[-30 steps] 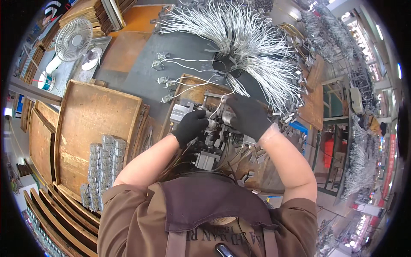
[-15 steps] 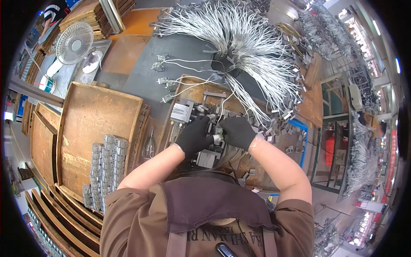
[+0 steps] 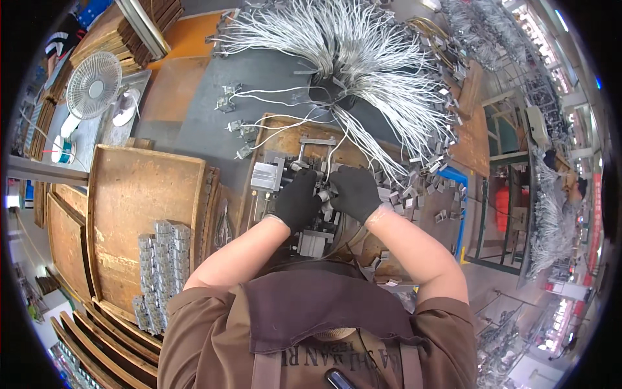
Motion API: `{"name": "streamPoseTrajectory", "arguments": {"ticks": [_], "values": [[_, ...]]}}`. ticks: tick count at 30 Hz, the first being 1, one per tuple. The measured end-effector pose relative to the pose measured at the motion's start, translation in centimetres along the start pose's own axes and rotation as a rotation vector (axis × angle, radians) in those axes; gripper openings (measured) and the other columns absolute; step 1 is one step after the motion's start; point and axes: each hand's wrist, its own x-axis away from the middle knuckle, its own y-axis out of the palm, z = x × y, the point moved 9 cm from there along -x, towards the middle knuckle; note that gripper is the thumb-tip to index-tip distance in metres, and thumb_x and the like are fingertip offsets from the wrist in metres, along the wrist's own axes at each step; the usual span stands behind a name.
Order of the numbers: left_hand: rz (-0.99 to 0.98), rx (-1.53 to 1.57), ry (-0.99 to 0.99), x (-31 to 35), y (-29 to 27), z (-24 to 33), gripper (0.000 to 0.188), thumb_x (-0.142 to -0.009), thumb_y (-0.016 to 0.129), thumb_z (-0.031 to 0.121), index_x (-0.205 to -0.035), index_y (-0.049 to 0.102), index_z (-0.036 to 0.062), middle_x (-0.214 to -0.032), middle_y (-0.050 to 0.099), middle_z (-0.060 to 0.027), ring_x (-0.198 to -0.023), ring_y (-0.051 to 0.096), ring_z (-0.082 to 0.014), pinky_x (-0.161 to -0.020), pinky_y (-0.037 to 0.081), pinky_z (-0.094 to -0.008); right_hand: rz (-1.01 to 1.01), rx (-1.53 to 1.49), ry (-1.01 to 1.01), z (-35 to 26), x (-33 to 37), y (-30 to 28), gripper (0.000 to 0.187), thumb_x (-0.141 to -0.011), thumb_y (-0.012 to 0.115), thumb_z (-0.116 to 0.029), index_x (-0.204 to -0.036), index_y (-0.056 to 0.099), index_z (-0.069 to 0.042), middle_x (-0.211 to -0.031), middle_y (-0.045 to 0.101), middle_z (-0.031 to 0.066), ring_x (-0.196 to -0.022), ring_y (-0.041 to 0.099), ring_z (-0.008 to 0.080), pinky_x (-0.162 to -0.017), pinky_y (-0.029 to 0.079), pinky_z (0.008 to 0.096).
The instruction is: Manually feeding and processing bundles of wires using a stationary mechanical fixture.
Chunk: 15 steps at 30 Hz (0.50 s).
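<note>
Both my hands wear dark gloves and work close together over a metal clamping fixture (image 3: pixel 265 176) on a wooden board. My left hand (image 3: pixel 298 200) is closed at the middle of the fixture, its pale thumb tip pointing to the right hand. Just beside it, my right hand (image 3: pixel 354 193) curls down over the fixture's right side. What the fingers pinch is hidden beneath the gloves. A white cable (image 3: pixel 330 154) runs from the big cable bundle (image 3: pixel 389 91) down between the hands. Several small metal-cased parts (image 3: pixel 242 129) on white cables lie at the upper left of the fixture.
Left of the fixture stands a wooden tray (image 3: pixel 146 165) with stacked metal parts (image 3: pixel 165 259); pliers (image 3: pixel 223 227) lie beside it. Loose metal pieces (image 3: pixel 414 198) are scattered at the right, by a blue-edged tray (image 3: pixel 463 220). A white fan (image 3: pixel 94 85) stands at the far left.
My hands have drawn closer together over the fixture, the left moving a little up and right. The whole view has shifted slightly with my head.
</note>
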Motion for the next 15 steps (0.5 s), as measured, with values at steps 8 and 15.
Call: {"name": "streamPoseTrajectory", "arguments": {"ticks": [8, 15], "values": [[0.004, 0.327, 0.046, 1.9, -1.1, -1.4, 0.052, -0.081, 0.074, 0.028, -0.124, 0.055, 0.0053, -0.108, 0.062, -0.0138, -0.092, 0.061, -0.0236, -0.085, 0.048, -0.0352, -0.083, -0.339, 0.116, 3.6, 2.4, -1.2, 0.039, -0.072, 0.077, -0.042, -0.096, 0.07, -0.011, -0.094, 0.066, 0.012, -0.09, 0.063, 0.0318, -0.078, 0.05, 0.0406], [0.121, 0.265, -0.046, 9.6, -8.1, -4.9, 0.049, -0.085, 0.068, 0.018, -0.127, 0.049, 0.002, -0.118, 0.058, -0.0115, -0.108, 0.056, -0.02, -0.093, 0.046, -0.0354, 0.033, 0.189, 0.349, 17.0, 8.2, -2.1, 0.028, -0.079, 0.066, -0.018, -0.107, 0.071, -0.017, -0.098, 0.069, 0.013, -0.092, 0.065, 0.0323, -0.08, 0.05, 0.044]]}}
